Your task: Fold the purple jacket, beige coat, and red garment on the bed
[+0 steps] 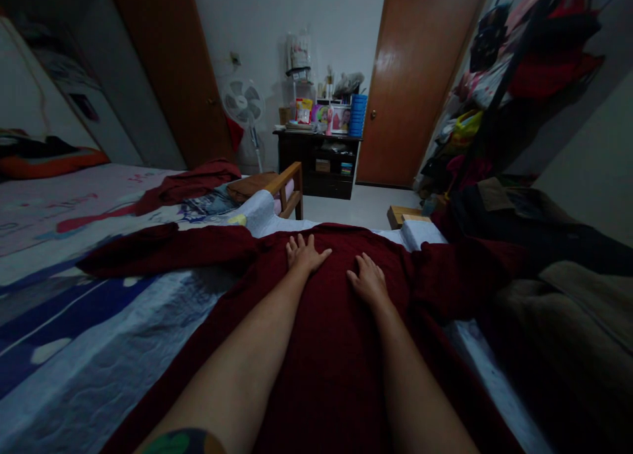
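A dark red long-sleeved garment [336,348] lies spread out over the pale quilted bedding, its sleeves stretched to the left and right. My left hand [305,255] rests flat on its upper part, left of the middle, with the fingers spread. On the right side of the same part lies my right hand [368,279], palm down, fingers slightly apart. Neither hand grips anything. The garment's lower end runs out of view beneath my forearms.
On the left, a patterned bed [123,309] holds a crumpled red cloth [192,180]. Dark clothes [544,223] are heaped on the right. Beyond stand a wooden rail [289,180], a white fan [243,101], a black cabinet [316,170] and a wooden door [405,78].
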